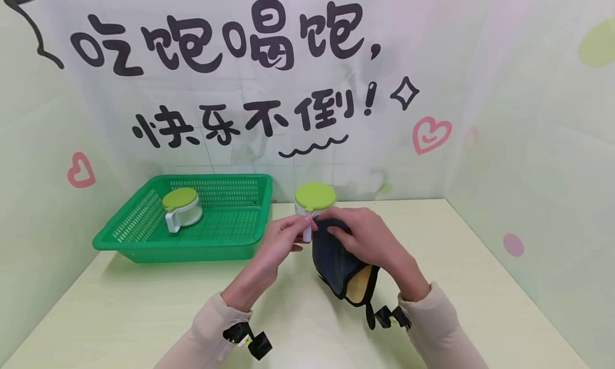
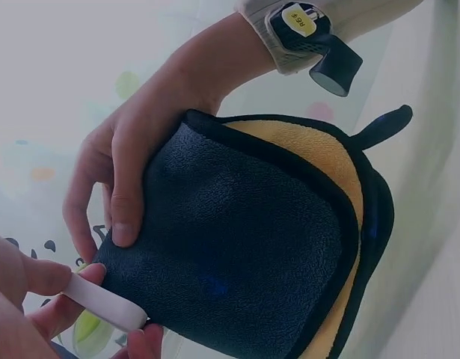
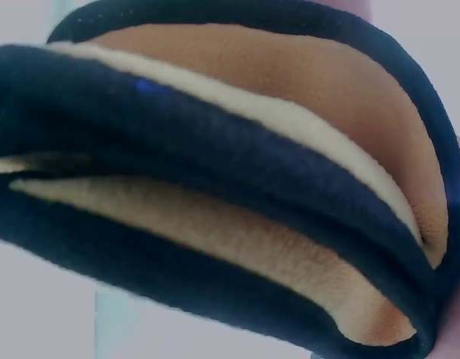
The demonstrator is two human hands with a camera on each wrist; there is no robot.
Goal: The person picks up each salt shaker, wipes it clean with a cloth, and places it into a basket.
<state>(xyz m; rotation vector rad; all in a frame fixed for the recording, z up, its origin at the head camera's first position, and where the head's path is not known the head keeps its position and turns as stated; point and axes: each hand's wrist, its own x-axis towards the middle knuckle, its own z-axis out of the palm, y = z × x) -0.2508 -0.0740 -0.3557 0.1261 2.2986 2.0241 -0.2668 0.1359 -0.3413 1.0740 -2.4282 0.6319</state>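
Note:
In the head view a jar with a lime-green lid (image 1: 315, 195) is held above the table. My left hand (image 1: 278, 241) pinches its white handle (image 1: 307, 233), which also shows in the left wrist view between thumb and fingers. A folded cloth (image 1: 333, 259), dark blue outside and yellow-orange inside with black edging and a loop, hangs from my right hand (image 1: 369, 234). That hand grips the cloth by its upper part, close against the jar's right side. Cloth and hands hide most of the jar's body. Folded cloth layers (image 3: 274, 75) fill the right wrist view.
A green plastic basket (image 1: 187, 254) stands at the back left of the pale table (image 1: 456, 283). Inside it sits a second jar (image 1: 188, 214) with a lime-green lid and white handle. A printed curtain (image 1: 216, 91) hangs behind the table.

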